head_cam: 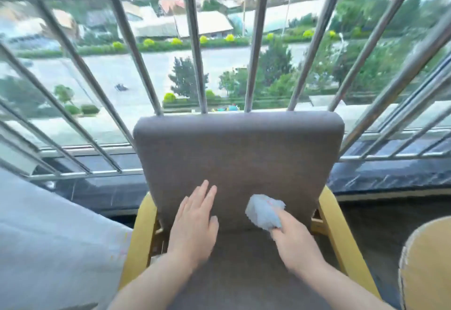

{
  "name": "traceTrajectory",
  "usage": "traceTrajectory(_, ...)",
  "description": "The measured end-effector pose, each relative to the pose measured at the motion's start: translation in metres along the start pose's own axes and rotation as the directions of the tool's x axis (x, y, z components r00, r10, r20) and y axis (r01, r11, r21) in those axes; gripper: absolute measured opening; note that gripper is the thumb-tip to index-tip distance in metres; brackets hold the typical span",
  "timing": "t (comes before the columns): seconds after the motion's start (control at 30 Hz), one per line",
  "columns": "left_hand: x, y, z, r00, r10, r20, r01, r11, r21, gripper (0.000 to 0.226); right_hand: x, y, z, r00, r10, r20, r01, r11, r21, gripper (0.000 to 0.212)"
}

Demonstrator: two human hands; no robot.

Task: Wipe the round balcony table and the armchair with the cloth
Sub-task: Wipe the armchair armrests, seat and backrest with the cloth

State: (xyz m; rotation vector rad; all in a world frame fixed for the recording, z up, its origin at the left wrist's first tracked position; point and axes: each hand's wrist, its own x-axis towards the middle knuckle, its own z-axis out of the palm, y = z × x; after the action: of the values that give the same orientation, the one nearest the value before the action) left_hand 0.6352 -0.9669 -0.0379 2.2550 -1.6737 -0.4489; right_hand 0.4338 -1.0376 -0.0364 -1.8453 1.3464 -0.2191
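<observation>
Two bare forearms enter from the bottom edge, reaching forward over the seat of a grey fabric armchair with yellow wooden arms (pixel 239 163).

Left hand (pixel 195 224) — open and flat, fingers together and extended, palm down on the lower part of the backrest just above the seat crease; it has hold of nothing.

Right hand (pixel 295 241) — closed around a crumpled pale blue cloth (pixel 264 209), which bulges out past the fingertips and is pressed against the lower backrest, to the right of the left hand and apart from it. Some motion blur softens this hand.

Armchair, further detail — the seat cushion occupies the bottom centre; the backrest rises away from the camera to a rounded top edge. The yellow arm on the left (pixel 139 244) and its counterpart on the right (pixel 341 236) flank the seat.

Round tan table with a pale rim (pixel 429 261) — only a portion shows at the lower right corner, just beside the chair's right arm.

Pale grey fabric surface (pixel 48 236) — fills the lower left; what it belongs to cannot be told.

Dark stone ledge (pixel 390 175) — runs behind the chair at the foot of the railing.

Grey metal balcony railing with slanted bars (pixel 195 53) — stands directly behind the backrest. Beyond it, far below: a paved road, green trees, trimmed shrubs and low roofs, blurred.
</observation>
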Motion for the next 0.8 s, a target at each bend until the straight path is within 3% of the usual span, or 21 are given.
traceTrajectory(0.1, 0.034, -0.011, -0.061, 0.965, -0.02, -0.263, 0.021, 1.0, -0.002, 0.054, 0.024, -0.061, -0.028, 0.963, -0.206, -0.176, 0.203, 0.979, -0.033, 0.037)
traceTrajectory(0.2, 0.074, -0.041, -0.105, 0.872, -0.016, -0.488, 0.045, 0.998, 0.047, 0.039, 0.056, -0.108, -0.052, 0.835, -0.304, -0.458, 0.33, 0.944, -0.026, 0.041)
traceTrajectory(0.27, 0.096, -0.057, -0.122, 0.884, -0.034, -0.466, 0.078, 0.994, 0.076, 0.038, 0.08, -0.131, -0.06, 0.745, -0.341, -0.573, 0.337, 0.934, -0.118, 0.044)
traceTrajectory(0.3, 0.105, -0.065, -0.124, 0.915, -0.041, -0.401, 0.092, 0.99, 0.11, 0.042, 0.095, -0.139, -0.061, 0.736, -0.356, -0.577, 0.319, 0.933, -0.169, 0.048)
traceTrajectory(0.4, 0.118, -0.088, -0.107, 0.983, -0.093, -0.156, 0.127, 0.966, 0.225, 0.053, 0.141, -0.139, -0.042, 0.836, -0.376, -0.4, 0.221, 0.898, -0.381, 0.057)
traceTrajectory(0.47, 0.118, -0.096, -0.093, 0.986, -0.114, -0.119, 0.137, 0.969, 0.204, 0.055, 0.158, -0.131, -0.021, 0.917, -0.277, -0.288, 0.097, 0.853, -0.512, 0.062)
traceTrajectory(0.53, 0.118, -0.101, -0.088, 0.983, -0.092, -0.162, 0.118, 0.98, 0.162, 0.056, 0.164, -0.135, 0.004, 0.937, -0.234, -0.259, 0.06, 0.839, -0.54, 0.058)
traceTrajectory(0.63, 0.121, -0.115, -0.087, 0.971, 0.024, -0.237, 0.006, 0.992, 0.125, 0.056, 0.165, -0.169, 0.051, 0.857, -0.514, -0.046, 0.403, 0.722, -0.562, 0.062)
traceTrajectory(0.7, 0.122, -0.126, -0.088, 0.947, 0.103, -0.305, -0.082, 0.993, 0.083, 0.055, 0.169, -0.174, 0.06, 0.78, -0.614, 0.119, 0.574, 0.628, -0.526, 0.062)
traceTrajectory(0.77, 0.125, -0.132, -0.084, 0.907, 0.15, -0.395, -0.134, 0.989, 0.068, 0.047, 0.172, -0.154, 0.044, 0.768, -0.631, 0.11, 0.58, 0.611, -0.538, 0.064)
traceTrajectory(0.8, 0.126, -0.132, -0.081, 0.887, 0.147, -0.438, -0.136, 0.989, 0.057, 0.044, 0.171, -0.139, 0.034, 0.781, -0.624, 0.024, 0.53, 0.642, -0.554, 0.064)
